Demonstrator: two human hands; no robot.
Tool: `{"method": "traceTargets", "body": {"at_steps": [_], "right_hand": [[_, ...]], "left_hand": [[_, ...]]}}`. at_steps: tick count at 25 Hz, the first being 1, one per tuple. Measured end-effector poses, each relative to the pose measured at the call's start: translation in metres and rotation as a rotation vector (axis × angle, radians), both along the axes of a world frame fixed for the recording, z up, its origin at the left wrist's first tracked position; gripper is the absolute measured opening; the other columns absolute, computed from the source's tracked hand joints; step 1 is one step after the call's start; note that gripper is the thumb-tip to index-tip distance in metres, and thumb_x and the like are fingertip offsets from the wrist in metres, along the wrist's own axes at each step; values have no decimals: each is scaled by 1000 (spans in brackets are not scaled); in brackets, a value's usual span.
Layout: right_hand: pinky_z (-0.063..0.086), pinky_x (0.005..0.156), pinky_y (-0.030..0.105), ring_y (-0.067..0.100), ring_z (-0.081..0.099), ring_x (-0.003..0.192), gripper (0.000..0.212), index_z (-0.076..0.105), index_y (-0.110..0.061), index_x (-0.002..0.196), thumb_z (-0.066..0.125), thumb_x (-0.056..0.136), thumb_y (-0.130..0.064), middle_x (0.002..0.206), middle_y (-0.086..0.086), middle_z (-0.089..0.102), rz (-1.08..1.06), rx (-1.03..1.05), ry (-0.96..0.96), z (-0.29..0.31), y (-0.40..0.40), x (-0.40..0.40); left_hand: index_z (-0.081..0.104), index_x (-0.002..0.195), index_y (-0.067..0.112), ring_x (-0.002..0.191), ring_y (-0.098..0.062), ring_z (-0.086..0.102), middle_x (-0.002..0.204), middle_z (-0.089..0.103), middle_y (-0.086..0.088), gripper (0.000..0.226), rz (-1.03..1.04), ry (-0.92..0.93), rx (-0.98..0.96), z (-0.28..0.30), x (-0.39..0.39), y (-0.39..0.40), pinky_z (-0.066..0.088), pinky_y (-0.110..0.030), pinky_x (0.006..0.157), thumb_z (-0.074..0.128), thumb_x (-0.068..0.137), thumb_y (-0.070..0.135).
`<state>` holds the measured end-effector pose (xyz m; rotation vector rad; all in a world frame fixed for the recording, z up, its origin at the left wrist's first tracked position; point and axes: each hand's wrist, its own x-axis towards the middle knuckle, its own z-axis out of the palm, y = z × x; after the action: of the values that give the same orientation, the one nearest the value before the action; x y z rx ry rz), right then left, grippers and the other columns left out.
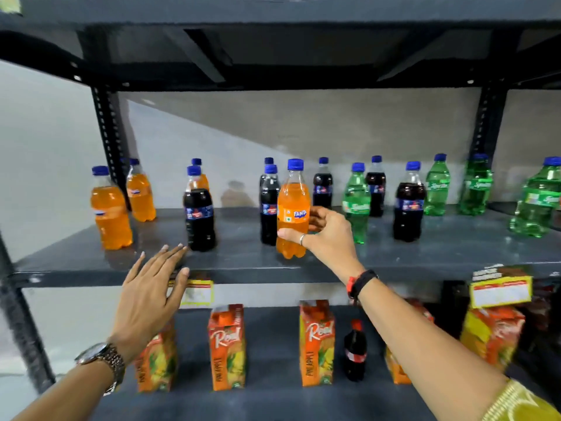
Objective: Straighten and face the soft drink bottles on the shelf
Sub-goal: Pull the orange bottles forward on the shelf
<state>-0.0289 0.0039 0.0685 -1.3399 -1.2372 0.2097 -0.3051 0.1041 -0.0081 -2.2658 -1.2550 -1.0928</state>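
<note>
My right hand (324, 235) grips an orange Fanta bottle (293, 208) near the front edge of the dark grey shelf (243, 268), label facing me. My left hand (151, 287) hovers open in front of the shelf edge, fingers spread, just below a dark cola bottle (199, 211). Two orange bottles (110, 208) stand at the left. More cola bottles (269, 205) and green Sprite bottles (356, 202) stand scattered across the middle and right, some in a back row.
A lower shelf holds orange pineapple juice cartons (227, 347) and a small cola bottle (355, 350). Yellow price tags (501, 291) hang on the shelf edge. Black slotted uprights (107, 141) frame the bay under an upper shelf (273, 13).
</note>
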Motion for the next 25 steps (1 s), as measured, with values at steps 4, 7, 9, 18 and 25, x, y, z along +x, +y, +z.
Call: {"method": "traceTargets", "body": {"at_steps": [4, 7, 9, 18, 25], "right_hand": [[56, 76, 21, -1, 69, 79, 45, 67, -24, 94, 88, 55, -33, 88, -9, 73, 38, -3, 40, -5, 37, -61], [55, 75, 18, -1, 68, 80, 44, 65, -25, 94, 87, 57, -33, 88, -10, 72, 65, -8, 14, -4, 62, -103], [52, 70, 12, -4, 66, 79, 43, 64, -26, 94, 87, 58, -32, 85, -16, 69, 92, -16, 4, -5, 77, -125], [55, 84, 25, 6, 67, 93, 56, 61, -21, 109, 85, 60, -35, 104, -4, 71, 132, -37, 1, -13, 106, -184], [54, 90, 38, 19, 64, 104, 59, 55, -18, 113, 80, 65, -42, 114, 3, 67, 32, -74, -58, -16, 129, -209]], "left_hand": [[58, 124, 12, 127, -22, 49, 130, 60, -8, 55, 37, -8, -25, -5, -57, 32, 23, -36, 110, 27, 92, 44], [60, 121, 15, 123, -21, 53, 126, 63, -6, 58, 36, -1, -20, -4, -84, 54, 25, -37, 110, 19, 95, 46], [61, 120, 17, 120, -21, 56, 125, 64, -3, 59, 21, -15, -5, -5, -94, 63, 27, -36, 108, 14, 96, 43], [64, 118, 20, 118, -16, 55, 123, 65, 3, 43, -31, -181, 11, -14, -89, 67, 29, -34, 106, 28, 97, 32], [65, 114, 16, 113, -19, 58, 118, 67, -1, 39, -47, -220, 60, -16, -85, 67, 31, -32, 102, 32, 96, 27]]}}
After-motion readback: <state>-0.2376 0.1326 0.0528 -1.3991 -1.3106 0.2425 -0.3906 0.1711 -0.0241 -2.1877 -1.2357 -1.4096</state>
